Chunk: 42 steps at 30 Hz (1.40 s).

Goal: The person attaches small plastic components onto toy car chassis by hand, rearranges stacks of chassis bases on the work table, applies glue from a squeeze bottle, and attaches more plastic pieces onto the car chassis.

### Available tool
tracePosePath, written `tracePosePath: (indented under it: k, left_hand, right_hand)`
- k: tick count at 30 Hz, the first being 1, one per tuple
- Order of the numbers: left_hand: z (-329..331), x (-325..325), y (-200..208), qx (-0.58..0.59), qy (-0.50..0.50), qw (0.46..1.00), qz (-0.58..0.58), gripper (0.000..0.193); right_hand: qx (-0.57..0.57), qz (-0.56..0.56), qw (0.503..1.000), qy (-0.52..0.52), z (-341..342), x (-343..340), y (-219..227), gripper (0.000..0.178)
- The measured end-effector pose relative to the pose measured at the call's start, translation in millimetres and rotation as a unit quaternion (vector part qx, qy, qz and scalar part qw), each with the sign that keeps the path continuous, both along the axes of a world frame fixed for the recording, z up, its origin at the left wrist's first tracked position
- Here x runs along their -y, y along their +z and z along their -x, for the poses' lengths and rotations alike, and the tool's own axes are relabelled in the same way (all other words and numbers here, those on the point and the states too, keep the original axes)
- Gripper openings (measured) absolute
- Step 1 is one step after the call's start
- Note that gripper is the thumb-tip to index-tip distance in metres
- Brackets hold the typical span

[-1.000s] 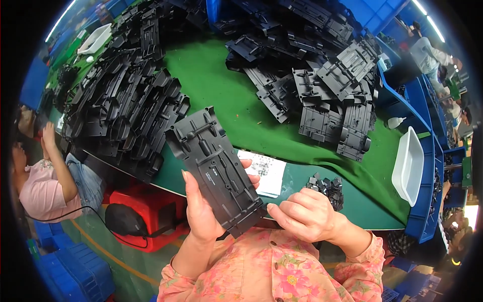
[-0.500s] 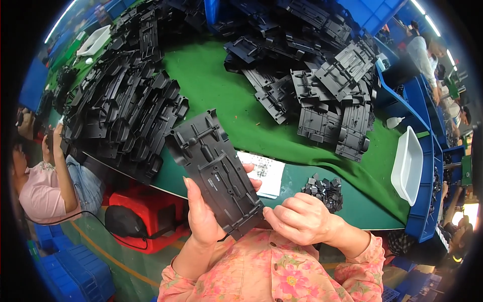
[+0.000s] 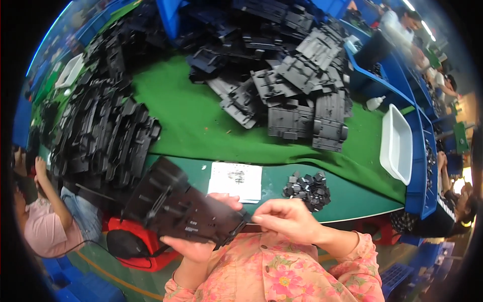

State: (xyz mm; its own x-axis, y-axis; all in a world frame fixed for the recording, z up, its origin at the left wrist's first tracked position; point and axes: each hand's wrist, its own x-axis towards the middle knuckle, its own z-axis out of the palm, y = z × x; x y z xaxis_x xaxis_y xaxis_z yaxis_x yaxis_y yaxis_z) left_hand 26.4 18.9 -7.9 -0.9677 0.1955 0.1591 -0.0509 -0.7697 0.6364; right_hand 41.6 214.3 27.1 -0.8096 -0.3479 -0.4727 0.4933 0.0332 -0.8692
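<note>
My left hand supports a long black moulded plastic plate, with its fingertips showing past the far edge. Raised ribs and small pale markings cover the plate's upper face, and it is partly blurred. At the plate's right end, my right hand is closed in a pinch against the corner. Whatever its fingertips hold is too small and dark to make out. Beyond my right hand lies a heap of small black square pieces. A white printed sheet or pad rests on the table behind the plate.
Stacks of similar black plates stand at left and far right on the green cloth. A white tray, a small white bottle and blue bins line the right side. Another person sits at left.
The plate has swung left from near upright to a flatter slant, and my left hand has turned with it. My right hand stays at its end. The whole view has shifted.
</note>
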Motion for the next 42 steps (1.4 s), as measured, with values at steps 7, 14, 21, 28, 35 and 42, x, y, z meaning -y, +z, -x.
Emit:
tracePosePath:
  k: [7, 14, 21, 28, 35, 42]
  left_hand:
    - [-0.4, 3.4, -4.2, -0.027, 0.026, 0.999, 0.039, 0.085]
    - [6.3, 10.6, 4.9, 0.081, 0.07, 0.994, 0.018, 0.067]
    - [6.1, 2.2, 0.1, 0.122, 0.059, 0.991, -0.01, 0.077]
    - [5.8, -1.5, 3.2, 0.136, 0.061, 0.989, -0.001, 0.075]
    - [7.3, 0.3, 0.1, 0.176, 0.066, 0.982, -0.018, 0.076]
    - [7.9, 4.1, -2.2, 0.184, 0.066, 0.98, -0.031, 0.077]
  right_hand:
    - [0.005, -0.003, 1.0, 0.008, -10.2, -8.2, -5.2, 0.015]
    - [-0.355, -0.347, 0.861, -0.112, -8.5, -106.0, 1.2, 0.008]
    - [-0.333, -0.391, 0.855, -0.078, -2.1, -120.9, -9.1, 0.015]
    - [-0.362, -0.441, 0.82, 0.043, 5.4, -119.4, -12.8, 0.023]
    - [-0.343, -0.406, 0.847, -0.025, 6.2, -122.6, -9.7, 0.011]
    - [-0.241, -0.338, 0.907, -0.073, 13.1, -125.4, -14.5, 0.013]
